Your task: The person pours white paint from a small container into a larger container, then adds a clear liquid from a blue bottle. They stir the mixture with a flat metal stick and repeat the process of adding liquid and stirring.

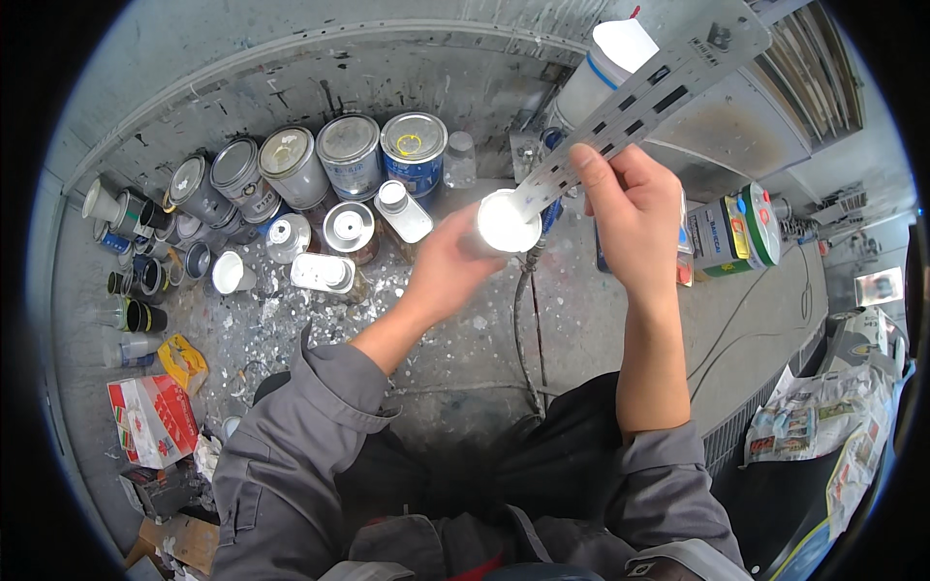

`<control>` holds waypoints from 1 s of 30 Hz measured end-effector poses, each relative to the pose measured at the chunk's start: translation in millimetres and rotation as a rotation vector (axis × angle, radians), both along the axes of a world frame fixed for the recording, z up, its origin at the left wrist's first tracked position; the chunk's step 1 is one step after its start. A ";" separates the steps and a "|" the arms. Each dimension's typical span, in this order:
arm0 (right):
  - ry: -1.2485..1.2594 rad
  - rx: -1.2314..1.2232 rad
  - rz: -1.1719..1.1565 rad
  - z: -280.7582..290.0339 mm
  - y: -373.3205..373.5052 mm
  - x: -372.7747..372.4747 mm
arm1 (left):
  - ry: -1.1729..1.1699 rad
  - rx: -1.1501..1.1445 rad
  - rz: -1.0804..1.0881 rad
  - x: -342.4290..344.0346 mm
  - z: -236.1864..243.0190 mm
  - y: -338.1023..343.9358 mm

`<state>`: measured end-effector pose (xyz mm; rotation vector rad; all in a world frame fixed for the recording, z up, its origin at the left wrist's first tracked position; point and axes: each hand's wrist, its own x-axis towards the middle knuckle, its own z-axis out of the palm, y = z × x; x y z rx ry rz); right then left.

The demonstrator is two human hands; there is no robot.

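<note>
A cup of white paint (508, 225) is gripped from its left side by my left hand (453, 261), whose fingers wrap round the wall. My right hand (632, 208) pinches a long, flat, pale mixing ruler (644, 95) with dark slots, thumb on its upper face. The ruler slants from the upper right, and its lower end reaches into the cup at the right side of the rim. How deep the tip sits is hidden by the white paint. Below and behind the cup runs a dark hose (528, 329).
Several paint tins stand along the back wall, among them a blue tin (414, 150). Smaller cans, such as a white-topped can (325, 274), stand before them. A white cup (231, 273) and red box (152, 419) lie left. A green-topped container (734, 230) and newspaper (814, 412) are right.
</note>
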<state>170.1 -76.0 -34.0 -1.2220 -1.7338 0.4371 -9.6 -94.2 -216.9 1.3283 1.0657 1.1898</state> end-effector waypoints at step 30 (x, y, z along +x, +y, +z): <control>0.051 -0.069 0.069 -3.2 -7.0 -13.2 | -0.010 -0.062 0.014 -1.8 3.8 -0.8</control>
